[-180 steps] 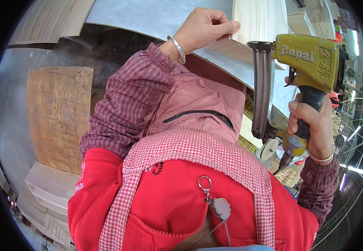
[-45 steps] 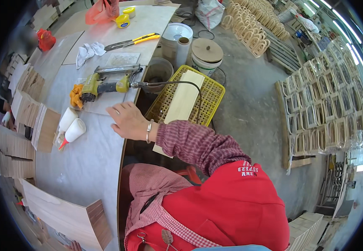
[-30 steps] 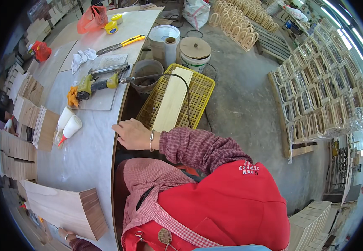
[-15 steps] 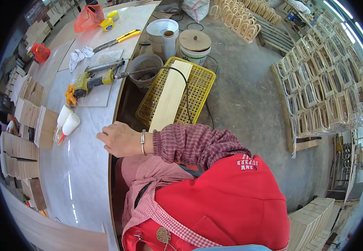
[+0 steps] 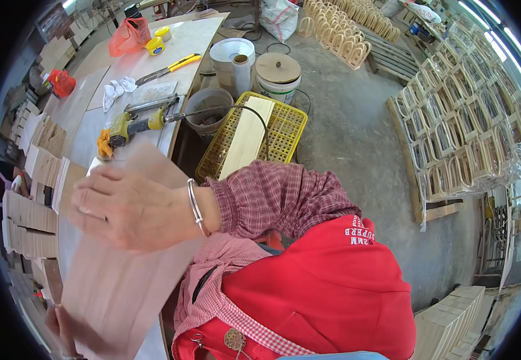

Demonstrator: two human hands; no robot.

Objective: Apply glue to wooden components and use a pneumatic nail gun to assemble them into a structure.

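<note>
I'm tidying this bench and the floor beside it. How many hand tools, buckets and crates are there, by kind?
Yellow nail gun: 1
Yellow-handled cutter: 1
Buckets: 3, namely grey bucket, white bucket, lidded bucket
Yellow crate: 1
Total: 6

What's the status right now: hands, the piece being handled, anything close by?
Right hand flat on thin wood sheet. Left hand grips its lower edge. Nail gun lies on the table beyond.
</note>
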